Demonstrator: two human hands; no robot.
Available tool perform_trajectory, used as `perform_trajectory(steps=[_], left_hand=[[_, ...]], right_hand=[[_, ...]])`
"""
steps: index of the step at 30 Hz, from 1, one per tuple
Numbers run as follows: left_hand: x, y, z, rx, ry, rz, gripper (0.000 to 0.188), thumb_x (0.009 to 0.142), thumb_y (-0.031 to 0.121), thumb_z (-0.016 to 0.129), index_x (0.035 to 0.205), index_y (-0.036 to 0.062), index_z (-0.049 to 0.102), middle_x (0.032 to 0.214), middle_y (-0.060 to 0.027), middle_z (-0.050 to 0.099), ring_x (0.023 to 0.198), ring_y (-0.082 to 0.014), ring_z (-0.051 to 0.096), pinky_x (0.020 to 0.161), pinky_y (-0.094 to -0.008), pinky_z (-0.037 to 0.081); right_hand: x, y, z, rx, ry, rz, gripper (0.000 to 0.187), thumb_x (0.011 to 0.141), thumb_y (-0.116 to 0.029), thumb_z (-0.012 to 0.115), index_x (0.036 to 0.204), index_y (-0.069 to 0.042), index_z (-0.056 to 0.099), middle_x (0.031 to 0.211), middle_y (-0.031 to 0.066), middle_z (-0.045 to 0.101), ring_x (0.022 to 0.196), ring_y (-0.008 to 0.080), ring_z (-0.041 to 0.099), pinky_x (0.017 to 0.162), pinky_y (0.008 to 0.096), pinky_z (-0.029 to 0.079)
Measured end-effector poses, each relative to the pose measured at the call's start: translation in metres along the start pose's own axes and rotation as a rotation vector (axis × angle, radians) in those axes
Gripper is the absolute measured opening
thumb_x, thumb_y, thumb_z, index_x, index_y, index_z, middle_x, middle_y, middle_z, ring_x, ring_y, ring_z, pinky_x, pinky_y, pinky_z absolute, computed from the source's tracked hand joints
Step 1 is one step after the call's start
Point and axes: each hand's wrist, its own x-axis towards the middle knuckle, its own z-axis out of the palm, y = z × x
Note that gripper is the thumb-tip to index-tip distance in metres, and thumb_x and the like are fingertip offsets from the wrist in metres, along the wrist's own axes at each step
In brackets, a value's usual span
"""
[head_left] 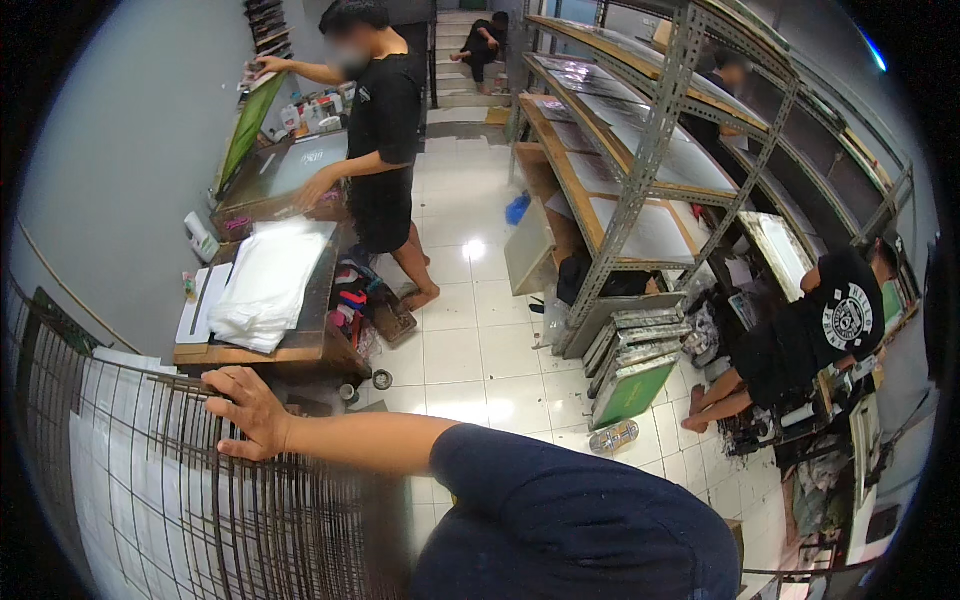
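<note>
My right hand (252, 414) reaches across to the left, palm down. Its fingers are spread and slightly bent, resting on the upper edge of a brown wire drying rack (215, 500). Nothing loose shows in that hand. Many wire layers of the rack lie close together, and white sheets (115, 430) are seen between and behind the wires. Toward its right side the rack is blurred. My dark blue sleeve (570, 500) fills the lower middle. My left hand is out of sight.
Beyond the rack, a wooden table (300, 340) carries a stack of white sheets (268, 285). A person (375, 130) stands there holding a green-faced frame (252, 125). Metal shelving (640, 190) stands to the right, with leaning frames (635, 360) below. Another person (815, 310) bends at far right.
</note>
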Motion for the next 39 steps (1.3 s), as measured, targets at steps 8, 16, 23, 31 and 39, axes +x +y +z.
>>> perform_trajectory(steps=[8, 16, 23, 31, 39], left_hand=[[-0.014, -0.037, 0.0, -0.036, -0.129, -0.009, 0.065, 0.086, 0.059, 0.06, 0.114, 0.0001, 0.063, 0.105, -0.0183, 0.065, 0.103, -0.0419, 0.058, 0.101, -0.0505, 0.036], [0.009, -0.003, -0.032, -0.047, -0.088, 0.216, 0.034, 0.095, 0.037, 0.056, 0.087, 0.0048, 0.065, 0.077, -0.0047, 0.059, 0.076, -0.0215, 0.055, 0.082, -0.0392, 0.034], [0.002, 0.002, -0.033, -0.115, -0.044, 0.241, 0.035, 0.097, 0.038, 0.048, 0.084, 0.0085, 0.06, 0.077, -0.0029, 0.055, 0.083, -0.0217, 0.051, 0.093, -0.0428, 0.025], [0.006, 0.019, -0.034, -0.138, -0.037, 0.145, 0.045, 0.1, 0.045, 0.039, 0.077, 0.0076, 0.049, 0.072, -0.0049, 0.043, 0.072, -0.0224, 0.04, 0.081, -0.0411, 0.028], [0.003, 0.015, -0.023, -0.055, 0.097, 0.099, 0.047, 0.102, 0.042, 0.032, 0.071, 0.0068, 0.038, 0.07, -0.0077, 0.037, 0.07, -0.0273, 0.038, 0.076, -0.0418, 0.031]], right_hand=[[0.002, -0.005, -0.001, 0.035, 0.045, 0.003, 0.052, 0.088, -0.054, 0.052, 0.116, -0.009, 0.05, 0.132, 0.0204, 0.045, 0.12, 0.0409, 0.045, 0.098, 0.057, 0.037], [0.009, -0.003, -0.009, -0.002, 0.028, -0.046, 0.052, 0.089, -0.051, 0.052, 0.113, -0.005, 0.054, 0.128, 0.0215, 0.046, 0.112, 0.0385, 0.047, 0.095, 0.0478, 0.038], [0.008, 0.002, -0.007, 0.056, 0.001, -0.065, 0.051, 0.086, -0.046, 0.059, 0.12, -0.008, 0.053, 0.128, 0.0209, 0.046, 0.11, 0.0391, 0.049, 0.093, 0.0503, 0.038], [-0.047, 0.081, -0.014, 0.344, 0.089, 0.17, 0.063, 0.1, -0.052, 0.034, 0.141, -0.004, 0.03, 0.133, 0.023, 0.041, 0.114, 0.032, 0.052, 0.094, 0.0407, 0.042], [-0.092, 0.294, 0.052, -0.281, -0.503, 0.646, 0.03, 0.082, -0.032, 0.066, 0.1, -0.007, 0.063, 0.099, 0.0144, 0.062, 0.097, 0.0355, 0.057, 0.083, 0.0463, 0.046]])
